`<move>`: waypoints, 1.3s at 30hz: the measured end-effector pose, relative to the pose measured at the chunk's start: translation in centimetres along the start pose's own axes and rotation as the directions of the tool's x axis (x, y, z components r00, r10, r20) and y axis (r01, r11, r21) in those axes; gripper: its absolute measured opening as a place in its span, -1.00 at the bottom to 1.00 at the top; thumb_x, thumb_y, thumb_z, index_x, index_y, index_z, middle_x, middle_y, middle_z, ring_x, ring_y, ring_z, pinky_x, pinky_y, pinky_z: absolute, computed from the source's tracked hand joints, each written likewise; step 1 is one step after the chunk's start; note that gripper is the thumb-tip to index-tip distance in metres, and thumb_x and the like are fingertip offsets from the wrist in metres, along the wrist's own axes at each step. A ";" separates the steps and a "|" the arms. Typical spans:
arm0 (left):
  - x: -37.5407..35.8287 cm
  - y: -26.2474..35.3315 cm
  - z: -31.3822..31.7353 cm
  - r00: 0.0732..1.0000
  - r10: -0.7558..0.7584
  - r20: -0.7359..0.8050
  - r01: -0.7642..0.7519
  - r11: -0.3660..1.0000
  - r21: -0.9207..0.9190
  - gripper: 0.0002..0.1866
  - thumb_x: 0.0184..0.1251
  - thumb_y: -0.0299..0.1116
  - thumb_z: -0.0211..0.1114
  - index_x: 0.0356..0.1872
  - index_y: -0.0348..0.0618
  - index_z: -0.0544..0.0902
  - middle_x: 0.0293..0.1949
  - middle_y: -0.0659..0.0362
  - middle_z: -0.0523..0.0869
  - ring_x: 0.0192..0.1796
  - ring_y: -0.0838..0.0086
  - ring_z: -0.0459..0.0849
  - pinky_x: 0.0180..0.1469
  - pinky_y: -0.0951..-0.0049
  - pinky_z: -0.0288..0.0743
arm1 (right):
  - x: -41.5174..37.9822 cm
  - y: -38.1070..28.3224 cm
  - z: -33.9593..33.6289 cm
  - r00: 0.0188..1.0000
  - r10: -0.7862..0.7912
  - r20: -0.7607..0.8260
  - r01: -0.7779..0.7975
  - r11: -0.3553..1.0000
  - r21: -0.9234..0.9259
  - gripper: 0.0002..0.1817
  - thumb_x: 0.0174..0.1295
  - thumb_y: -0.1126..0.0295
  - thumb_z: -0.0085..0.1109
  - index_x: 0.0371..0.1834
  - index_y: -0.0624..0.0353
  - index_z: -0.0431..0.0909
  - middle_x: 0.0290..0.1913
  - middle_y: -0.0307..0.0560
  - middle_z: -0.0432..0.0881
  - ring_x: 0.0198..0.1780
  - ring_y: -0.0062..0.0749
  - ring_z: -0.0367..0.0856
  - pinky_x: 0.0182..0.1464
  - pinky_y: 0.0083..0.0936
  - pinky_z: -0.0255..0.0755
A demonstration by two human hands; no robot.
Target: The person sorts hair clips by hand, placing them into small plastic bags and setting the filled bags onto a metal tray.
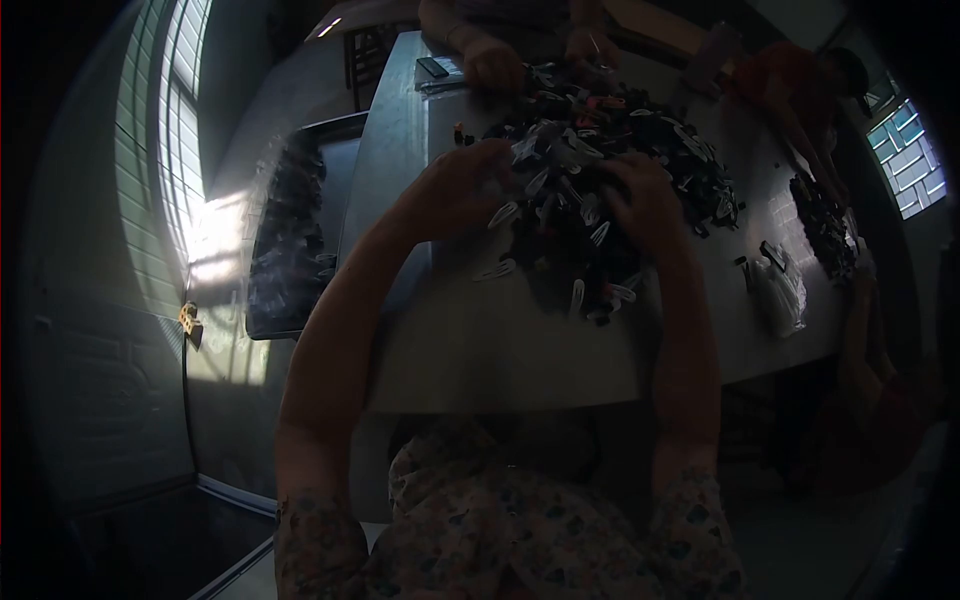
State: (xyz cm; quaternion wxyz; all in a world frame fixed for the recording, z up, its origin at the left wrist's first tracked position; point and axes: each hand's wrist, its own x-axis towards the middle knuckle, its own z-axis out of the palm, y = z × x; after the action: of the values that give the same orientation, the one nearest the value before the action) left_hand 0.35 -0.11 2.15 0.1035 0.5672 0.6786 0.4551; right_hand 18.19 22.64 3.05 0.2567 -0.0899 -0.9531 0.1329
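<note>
A wide heap of small dark pieces with white loops (545,205) lies on the table in front of me; the dim light hides what kind they are. My left hand (465,190) is at the heap's left edge, thumb and fingers apart, with a pale blur by the fingertips. On the right side, my right hand (645,200) rests against the pieces, its fingers curved and the thumb spread away from them. Between my hands the pieces look smeared and whitish. Several loose pieces with white loops (497,270) lie at the near edge of the heap.
Across the grey table (480,360), a person's hands (495,65) reach to the heap. A dark phone-like object (432,67) lies there. At right are a clear plastic bag (783,290), another dark pile (825,225) and other people. A filled tray (290,240) stands left.
</note>
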 end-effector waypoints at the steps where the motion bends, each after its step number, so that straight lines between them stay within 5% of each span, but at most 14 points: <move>1: 0.0 -0.1 0.1 1.000 0.000 0.001 0.000 1.000 -0.002 -0.40 0.22 -0.54 0.38 0.33 -0.17 0.47 -0.17 0.21 0.75 0.02 0.44 0.70 0.25 0.29 0.49 | -0.1 0.5 -0.1 0.999 0.018 -0.049 -0.020 0.999 -0.043 -0.67 0.16 0.42 0.33 0.03 0.04 0.69 0.05 -0.06 0.61 0.12 -0.10 0.57 0.14 -0.28 0.50; 5: 0.1 -0.2 0.0 0.999 -0.043 0.009 0.043 0.999 -0.007 -0.40 0.22 -0.53 0.38 0.33 -0.18 0.47 -0.16 0.21 0.75 0.02 0.45 0.71 0.26 0.29 0.49 | 0.1 0.0 -0.8 0.996 -0.005 -0.091 0.004 1.000 -0.006 -0.64 0.15 0.44 0.33 0.06 0.03 0.69 0.10 -0.06 0.61 0.14 -0.08 0.55 0.19 -0.26 0.46; 10: 0.1 0.0 0.0 0.998 -0.054 0.015 0.054 0.999 -0.009 -0.41 0.22 -0.51 0.40 0.31 -0.21 0.48 -0.16 0.20 0.75 0.01 0.47 0.71 0.23 0.32 0.51 | -0.4 -2.5 2.4 0.964 -0.239 0.116 0.226 0.967 0.114 -0.65 0.29 0.29 0.21 0.14 -0.07 0.66 0.26 -0.06 0.55 0.34 -0.13 0.44 0.34 -0.18 0.30; 16: 0.0 -0.3 0.4 1.000 0.024 -0.016 -0.024 1.000 -0.014 -0.42 0.25 -0.48 0.42 0.31 -0.22 0.48 -0.18 0.21 0.75 0.01 0.47 0.72 0.20 0.34 0.53 | 0.4 2.4 3.4 0.986 -0.125 0.107 0.134 0.988 -0.081 -0.59 0.40 0.14 0.04 0.28 -0.19 0.56 0.41 -0.04 0.41 0.43 -0.13 0.35 0.45 -0.10 0.08; 22: 0.0 -0.1 0.4 1.000 0.002 0.004 -0.002 1.000 -0.015 -0.41 0.26 -0.46 0.43 0.32 -0.22 0.47 -0.17 0.21 0.75 0.04 0.45 0.72 0.23 0.33 0.51 | 0.0 3.1 1.3 0.995 -0.028 0.097 0.043 0.988 -0.148 -0.59 0.38 0.16 0.10 0.29 -0.16 0.56 0.41 -0.03 0.42 0.46 -0.17 0.30 0.44 -0.07 0.10; 25: 0.0 -0.4 0.5 1.000 -0.009 -0.024 0.008 1.000 -0.015 -0.41 0.26 -0.46 0.43 0.32 -0.23 0.47 -0.17 0.22 0.75 0.04 0.45 0.72 0.25 0.32 0.50 | 0.7 1.7 0.7 0.986 -0.111 0.120 0.104 0.992 0.066 -0.56 0.37 0.14 0.13 0.31 -0.13 0.54 0.42 -0.03 0.41 0.49 -0.16 0.26 0.47 -0.03 0.05; 31: -0.1 -1.1 0.5 1.000 0.012 -0.029 -0.012 1.000 -0.004 -0.43 0.24 -0.47 0.43 0.29 -0.22 0.50 -0.16 0.21 0.75 0.04 0.44 0.71 0.27 0.31 0.49 | -1.0 -2.7 3.0 0.953 -0.216 0.213 0.246 0.962 -0.122 -0.52 0.43 0.06 0.04 0.37 -0.11 0.48 0.51 -0.07 0.29 0.57 -0.16 0.13 0.54 -0.01 -0.13; 34: 0.1 -0.8 0.4 0.999 -0.024 -0.026 0.022 0.998 -0.059 -0.43 0.22 -0.49 0.42 0.29 -0.19 0.51 -0.17 0.21 0.74 0.03 0.45 0.71 0.24 0.33 0.51 | -0.2 -0.5 2.4 0.979 -0.117 0.166 0.155 0.960 -0.233 -0.50 0.46 0.01 -0.03 0.40 -0.12 0.45 0.55 -0.10 0.23 0.59 -0.14 0.08 0.55 0.00 -0.16; 39: 0.0 -1.0 0.3 0.996 0.027 -0.089 -0.029 0.999 -0.023 -0.42 0.21 -0.51 0.41 0.30 -0.17 0.51 -0.18 0.23 0.73 0.00 0.48 0.71 0.20 0.35 0.53 | -0.9 -4.0 0.7 0.956 -0.174 0.236 0.197 0.977 -0.077 -0.38 0.41 -0.08 0.01 0.48 -0.12 0.35 0.57 -0.04 0.19 0.61 -0.10 0.01 0.57 0.02 -0.22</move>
State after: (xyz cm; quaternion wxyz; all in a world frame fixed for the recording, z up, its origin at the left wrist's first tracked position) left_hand -0.11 0.14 1.27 0.0738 0.5547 0.6691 0.4891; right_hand 18.16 18.49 3.28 0.1523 0.0031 -0.9859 0.0697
